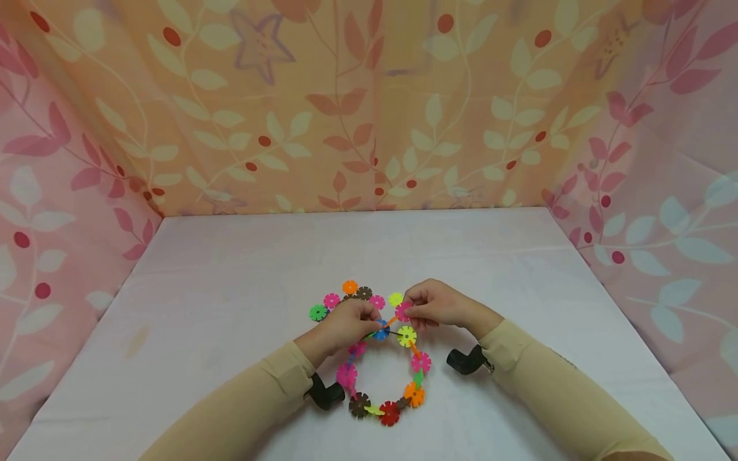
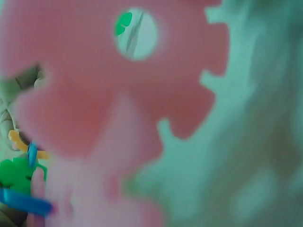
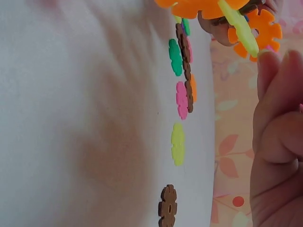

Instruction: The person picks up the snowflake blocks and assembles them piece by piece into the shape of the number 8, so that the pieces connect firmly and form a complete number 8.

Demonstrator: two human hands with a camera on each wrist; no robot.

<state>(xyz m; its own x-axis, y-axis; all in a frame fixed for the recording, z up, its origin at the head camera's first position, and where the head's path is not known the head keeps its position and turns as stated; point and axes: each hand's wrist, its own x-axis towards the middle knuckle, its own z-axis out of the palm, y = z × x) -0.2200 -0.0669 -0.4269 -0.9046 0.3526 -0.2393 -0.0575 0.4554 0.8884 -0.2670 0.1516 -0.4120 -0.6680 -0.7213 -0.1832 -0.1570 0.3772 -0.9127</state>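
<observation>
A ring of linked, notched plastic discs in several colours hangs between the hands in the head view, with a red disc (image 1: pixel 389 413) at its near side. My left hand (image 1: pixel 348 324) pinches the ring's far side at a blue disc (image 1: pixel 381 330). Close by on the right, my right hand (image 1: pixel 439 306) holds a pink disc (image 1: pixel 403 312) between thumb and fingers. An orange disc (image 1: pixel 391 321), seen edge-on, lies between the pink and blue ones. In the left wrist view, a blurred pink disc (image 2: pixel 85 109) covers much of the picture. The right wrist view shows curled fingers (image 3: pixel 279 127) beside an orange disc (image 3: pixel 269 34).
Loose discs lie on the white table (image 1: pixel 242 256) beyond the hands, among them a green disc (image 1: pixel 318 312), an orange disc (image 1: pixel 350 287) and a yellow disc (image 1: pixel 395 299). A brown disc (image 3: pixel 168 208) lies nearer in the right wrist view. Patterned curtains (image 1: pixel 357 128) enclose the table.
</observation>
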